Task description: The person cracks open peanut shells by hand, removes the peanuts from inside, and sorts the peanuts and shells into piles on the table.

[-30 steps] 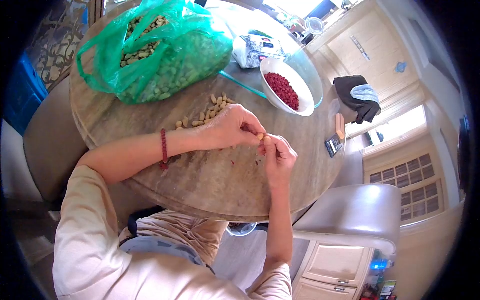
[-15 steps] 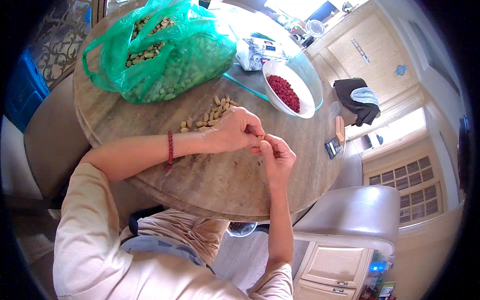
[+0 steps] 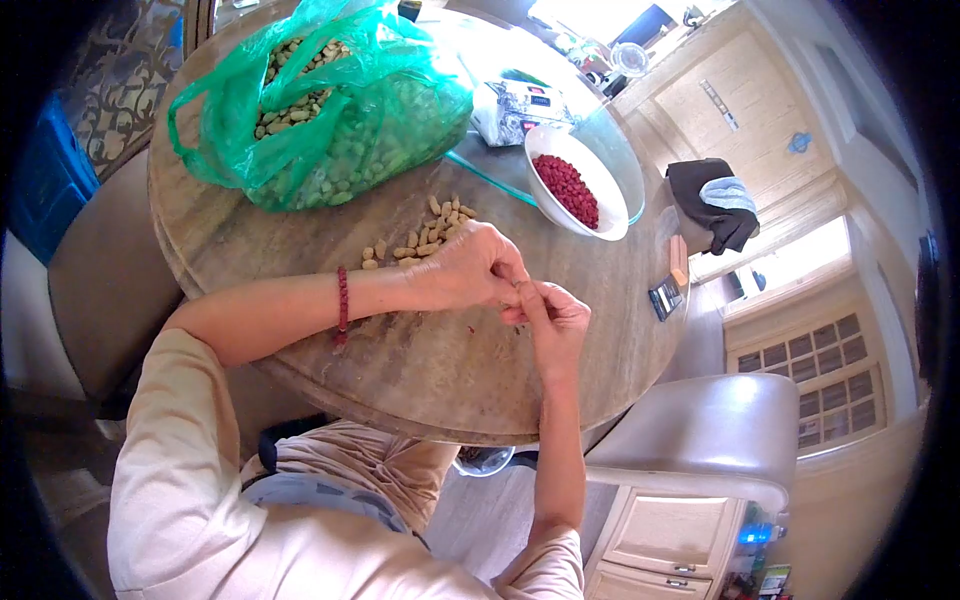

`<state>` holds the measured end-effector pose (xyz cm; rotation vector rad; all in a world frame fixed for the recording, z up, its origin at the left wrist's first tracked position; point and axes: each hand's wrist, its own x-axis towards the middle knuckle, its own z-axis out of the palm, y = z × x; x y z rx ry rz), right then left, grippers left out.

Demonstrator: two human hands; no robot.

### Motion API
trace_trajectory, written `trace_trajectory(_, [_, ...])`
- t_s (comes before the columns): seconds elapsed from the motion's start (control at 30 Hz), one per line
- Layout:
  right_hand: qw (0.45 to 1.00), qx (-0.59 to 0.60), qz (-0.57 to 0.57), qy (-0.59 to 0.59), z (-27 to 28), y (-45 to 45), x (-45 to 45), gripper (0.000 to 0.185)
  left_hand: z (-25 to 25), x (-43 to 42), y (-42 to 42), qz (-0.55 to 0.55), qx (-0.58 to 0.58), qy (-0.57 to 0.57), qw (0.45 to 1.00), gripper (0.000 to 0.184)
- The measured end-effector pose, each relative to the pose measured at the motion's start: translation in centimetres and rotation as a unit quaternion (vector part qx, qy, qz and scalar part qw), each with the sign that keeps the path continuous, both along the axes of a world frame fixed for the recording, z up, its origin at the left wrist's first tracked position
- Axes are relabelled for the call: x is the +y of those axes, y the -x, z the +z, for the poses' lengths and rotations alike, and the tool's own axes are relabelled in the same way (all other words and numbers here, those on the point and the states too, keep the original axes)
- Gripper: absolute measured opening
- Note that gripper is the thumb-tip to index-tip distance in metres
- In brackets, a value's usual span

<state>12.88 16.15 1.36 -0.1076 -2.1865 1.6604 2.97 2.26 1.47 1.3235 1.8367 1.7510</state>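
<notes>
Over the table, my left hand (image 3: 472, 266) and my right hand (image 3: 553, 320) meet, thumbs and fingertips pinched together. Between them is a peanut, now almost wholly covered by the fingers. A small pile of unshelled peanuts (image 3: 428, 238) lies just beyond my left hand. Farther off to the right, a white bowl (image 3: 602, 224) holds red-skinned peanut kernels (image 3: 566, 190). At the back left stands a green plastic bag (image 3: 385, 140), its mouth partly open on many more peanuts in their shells.
The round table (image 3: 400, 360) carries a patterned white packet (image 3: 520, 110) behind the bowl and a dark box (image 3: 664, 298) at the right edge. Below the near edge, a lined bin (image 3: 484, 460) shows. A padded chair (image 3: 700, 425) stands at the right.
My fingertips have closed in further, and the peanut that showed between them is now mostly hidden. The pile, bowl and bag stay in place.
</notes>
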Motion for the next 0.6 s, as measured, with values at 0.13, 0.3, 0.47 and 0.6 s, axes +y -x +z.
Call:
trace_trajectory(0.13, [1.0,0.024,-0.018,0.006,-0.2,0.1,-0.3,0.015,-0.4,0.3,-0.1,-0.022,-0.129,-0.058,0.99,0.009])
trace_trajectory(0.3, [0.998,0.039,-0.04,0.015,-0.3,0.0,-0.6,0.018,-1.0,0.6,-0.1,-0.015,-0.225,-0.081,0.971,0.012])
trace_trajectory(0.47, [0.997,0.042,-0.051,0.028,-0.1,0.1,-0.5,0.018,-1.8,0.8,0.1,-0.03,-0.294,-0.099,0.95,0.019])
trace_trajectory(0.6, [0.996,0.028,-0.047,0.069,0.1,0.3,-0.7,0.018,-2.1,0.9,0.5,-0.029,-0.33,-0.091,0.939,0.025])
